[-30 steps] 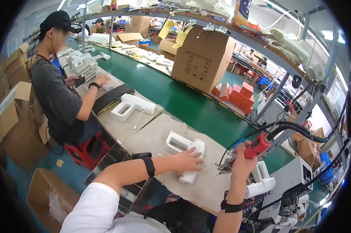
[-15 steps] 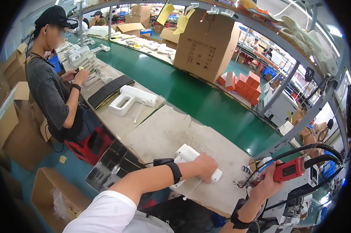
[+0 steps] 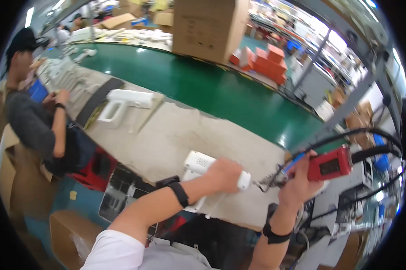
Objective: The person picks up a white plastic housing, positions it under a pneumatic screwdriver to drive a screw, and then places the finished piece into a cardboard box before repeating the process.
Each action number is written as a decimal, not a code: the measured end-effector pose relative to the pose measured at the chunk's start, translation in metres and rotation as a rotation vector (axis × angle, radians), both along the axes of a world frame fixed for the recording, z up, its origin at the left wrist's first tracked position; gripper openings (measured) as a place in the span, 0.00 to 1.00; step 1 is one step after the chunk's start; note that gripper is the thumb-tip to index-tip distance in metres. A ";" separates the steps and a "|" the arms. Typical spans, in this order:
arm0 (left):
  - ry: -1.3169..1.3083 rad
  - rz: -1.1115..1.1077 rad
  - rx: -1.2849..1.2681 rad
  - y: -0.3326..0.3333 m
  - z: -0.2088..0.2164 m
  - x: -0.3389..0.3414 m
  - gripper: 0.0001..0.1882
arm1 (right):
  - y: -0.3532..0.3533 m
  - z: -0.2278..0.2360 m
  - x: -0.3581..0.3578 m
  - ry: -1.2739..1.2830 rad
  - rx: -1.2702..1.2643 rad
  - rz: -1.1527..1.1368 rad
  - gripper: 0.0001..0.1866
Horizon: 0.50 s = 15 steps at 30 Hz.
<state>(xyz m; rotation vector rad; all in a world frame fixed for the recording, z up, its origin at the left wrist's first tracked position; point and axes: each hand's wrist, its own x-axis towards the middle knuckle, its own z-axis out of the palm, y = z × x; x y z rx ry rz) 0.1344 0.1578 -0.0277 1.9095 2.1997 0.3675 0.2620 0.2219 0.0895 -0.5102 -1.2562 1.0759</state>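
Observation:
My left hand (image 3: 223,174) grips a white plastic gun-shaped device (image 3: 199,165) lying on the grey workbench (image 3: 167,135) near its front edge. My right hand (image 3: 299,182) holds a red electric screwdriver (image 3: 330,164) with black cables. Its metal tip (image 3: 262,183) points left at the right end of the white device. Both wrists wear black bands.
Another white device (image 3: 122,104) lies farther left on the bench. A person in a black cap (image 3: 30,112) works at the left. A green conveyor belt (image 3: 212,85) runs behind the bench, with a large cardboard box (image 3: 207,27) and orange boxes (image 3: 263,60) beyond.
My left hand has slid along the white device toward its right end. The red screwdriver has come down, bringing its tip close to that end. The view has shifted left and downward.

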 end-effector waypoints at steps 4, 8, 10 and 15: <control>-0.029 -0.011 0.072 0.003 -0.002 -0.002 0.24 | -0.001 0.005 -0.005 -0.006 -0.015 -0.014 0.09; 0.030 0.010 0.113 0.006 -0.002 0.006 0.24 | 0.007 -0.001 0.001 -0.097 -0.004 0.009 0.08; 0.038 -0.004 0.096 0.006 -0.004 0.007 0.25 | 0.009 -0.005 0.002 -0.104 -0.005 0.039 0.08; 0.014 0.005 -0.001 0.004 0.006 0.007 0.27 | 0.007 -0.006 -0.003 -0.077 0.040 0.044 0.08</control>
